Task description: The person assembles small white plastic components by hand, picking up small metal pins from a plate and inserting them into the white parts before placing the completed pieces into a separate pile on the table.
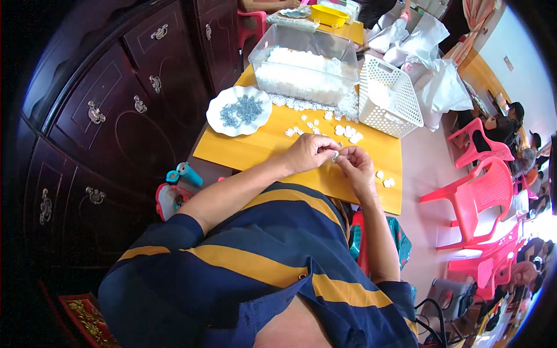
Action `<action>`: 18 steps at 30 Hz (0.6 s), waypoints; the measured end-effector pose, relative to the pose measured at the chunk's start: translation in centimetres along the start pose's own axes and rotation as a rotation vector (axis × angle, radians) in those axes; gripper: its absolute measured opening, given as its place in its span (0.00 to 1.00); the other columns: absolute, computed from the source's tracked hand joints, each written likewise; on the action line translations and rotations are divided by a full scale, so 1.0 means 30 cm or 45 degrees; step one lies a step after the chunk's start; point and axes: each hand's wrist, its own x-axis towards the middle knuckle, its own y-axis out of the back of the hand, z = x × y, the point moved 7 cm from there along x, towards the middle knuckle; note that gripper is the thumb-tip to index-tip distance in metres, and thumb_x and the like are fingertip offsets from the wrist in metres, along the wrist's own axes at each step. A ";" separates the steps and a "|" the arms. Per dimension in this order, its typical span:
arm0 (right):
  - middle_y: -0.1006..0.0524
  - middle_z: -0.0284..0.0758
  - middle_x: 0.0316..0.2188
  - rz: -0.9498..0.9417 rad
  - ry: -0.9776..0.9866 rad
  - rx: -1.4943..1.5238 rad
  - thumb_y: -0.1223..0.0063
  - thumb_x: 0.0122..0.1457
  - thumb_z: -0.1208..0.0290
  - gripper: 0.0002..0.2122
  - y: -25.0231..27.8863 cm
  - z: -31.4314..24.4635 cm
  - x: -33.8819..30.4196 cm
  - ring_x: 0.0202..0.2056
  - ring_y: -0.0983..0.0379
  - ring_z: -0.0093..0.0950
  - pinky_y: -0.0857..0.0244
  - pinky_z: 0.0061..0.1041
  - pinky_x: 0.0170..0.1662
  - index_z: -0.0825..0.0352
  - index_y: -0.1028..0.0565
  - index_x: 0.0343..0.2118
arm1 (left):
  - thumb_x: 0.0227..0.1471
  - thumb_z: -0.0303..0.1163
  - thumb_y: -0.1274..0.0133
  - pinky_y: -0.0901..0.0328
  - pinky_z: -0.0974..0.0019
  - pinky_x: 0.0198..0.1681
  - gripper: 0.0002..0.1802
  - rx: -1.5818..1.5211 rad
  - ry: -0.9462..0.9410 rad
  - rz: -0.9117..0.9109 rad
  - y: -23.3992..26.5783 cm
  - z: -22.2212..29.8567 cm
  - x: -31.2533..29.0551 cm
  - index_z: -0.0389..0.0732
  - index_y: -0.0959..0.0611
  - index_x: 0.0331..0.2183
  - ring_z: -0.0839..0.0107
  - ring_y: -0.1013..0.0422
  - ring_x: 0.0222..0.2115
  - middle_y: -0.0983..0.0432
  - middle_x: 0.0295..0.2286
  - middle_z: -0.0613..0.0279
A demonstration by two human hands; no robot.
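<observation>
Over the front part of a yellow table [255,145], my left hand [310,153] and my right hand [357,167] meet fingertip to fingertip. Between them they pinch a small white plastic piece [335,155], partly covered by the fingers. Several similar white pieces [350,132] lie loose just beyond my hands, and a few more [388,182] rest to the right of my right hand. A white scalloped plate [218,123] at the left holds a pile of small grey-blue parts [242,111]. Behind stands a clear plastic bin [271,39] with a heap of white pieces [299,72].
A white perforated basket [409,110] sits at the table's right edge. Large white sacks [438,87] stand on the floor beyond it. Dark wooden cabinets [104,104] line the left. Pink plastic chairs [484,194] and seated people are at right; a yellow basin [329,15] is on another table.
</observation>
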 end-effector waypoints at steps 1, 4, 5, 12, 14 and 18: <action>0.23 0.25 0.27 0.000 0.000 0.000 0.40 0.59 0.74 0.06 -0.002 -0.004 -0.002 0.25 0.31 0.12 0.39 0.13 0.27 0.67 0.25 0.37 | 0.51 0.28 0.41 0.29 0.67 0.33 0.08 -0.006 -0.003 0.002 0.000 0.000 -0.003 0.36 0.15 0.35 0.68 0.21 0.29 0.17 0.28 0.54; 0.24 0.24 0.25 -0.008 -0.062 0.004 0.39 0.59 0.72 0.06 -0.010 -0.003 -0.003 0.23 0.34 0.10 0.42 0.13 0.25 0.66 0.25 0.36 | 0.52 0.29 0.42 0.29 0.66 0.33 0.08 0.016 -0.011 -0.014 0.002 0.000 -0.002 0.36 0.15 0.35 0.67 0.21 0.28 0.17 0.28 0.54; 0.24 0.24 0.24 -0.008 -0.075 0.037 0.39 0.59 0.72 0.06 -0.012 0.000 0.001 0.21 0.35 0.10 0.43 0.13 0.23 0.66 0.25 0.36 | 0.52 0.29 0.42 0.29 0.66 0.33 0.08 0.016 -0.009 -0.014 0.002 -0.005 -0.001 0.36 0.15 0.35 0.67 0.21 0.28 0.17 0.28 0.54; 0.27 0.23 0.22 -0.012 -0.016 0.185 0.39 0.59 0.73 0.06 -0.016 -0.013 0.018 0.20 0.36 0.11 0.44 0.12 0.22 0.65 0.28 0.33 | 0.54 0.28 0.41 0.31 0.70 0.32 0.09 0.015 -0.120 -0.025 -0.007 -0.020 0.012 0.36 0.15 0.37 0.72 0.24 0.26 0.19 0.26 0.59; 0.26 0.24 0.22 -0.001 -0.019 0.219 0.40 0.59 0.74 0.06 -0.019 -0.013 0.022 0.20 0.36 0.11 0.44 0.12 0.22 0.65 0.28 0.33 | 0.53 0.28 0.41 0.30 0.70 0.32 0.09 0.002 -0.112 -0.029 -0.007 -0.022 0.010 0.37 0.15 0.38 0.73 0.24 0.26 0.19 0.25 0.59; 0.26 0.25 0.23 0.053 -0.023 0.307 0.40 0.59 0.76 0.06 0.000 -0.012 0.027 0.21 0.35 0.12 0.43 0.14 0.23 0.65 0.28 0.34 | 0.51 0.31 0.38 0.31 0.71 0.30 0.17 0.016 -0.051 -0.088 -0.017 0.003 0.007 0.39 0.17 0.44 0.76 0.26 0.23 0.21 0.24 0.62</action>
